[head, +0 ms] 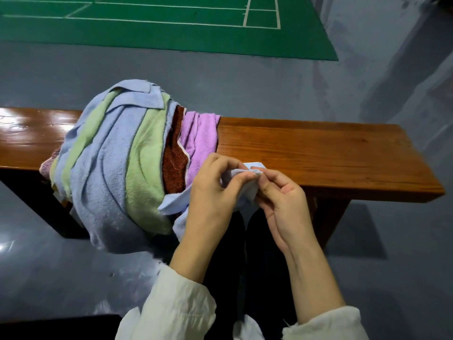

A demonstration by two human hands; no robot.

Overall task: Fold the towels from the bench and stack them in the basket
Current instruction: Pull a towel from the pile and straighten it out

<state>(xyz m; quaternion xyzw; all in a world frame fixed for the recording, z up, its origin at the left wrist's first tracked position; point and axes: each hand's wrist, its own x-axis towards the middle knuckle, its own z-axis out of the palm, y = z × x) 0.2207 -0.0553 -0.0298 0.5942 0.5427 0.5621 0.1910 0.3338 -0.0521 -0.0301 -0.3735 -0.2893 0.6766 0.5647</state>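
Observation:
A heap of towels [115, 163] in light blue, pale green, rust brown and purple lies on the wooden bench [318, 155] and hangs over its near edge. Both hands pinch the edge of one light blue towel [171, 204] that trails out from the foot of the heap. My left hand [213, 192] grips the cloth between thumb and fingers. My right hand [282, 200] pinches the same edge just to the right, fingertips almost touching the left ones. No basket is in view.
The bench's right half shows bare polished wood, and its dark legs [328, 222] stand on a grey floor. A green court mat [171, 23] with white lines lies beyond. My dark trousers [245, 253] show between my forearms.

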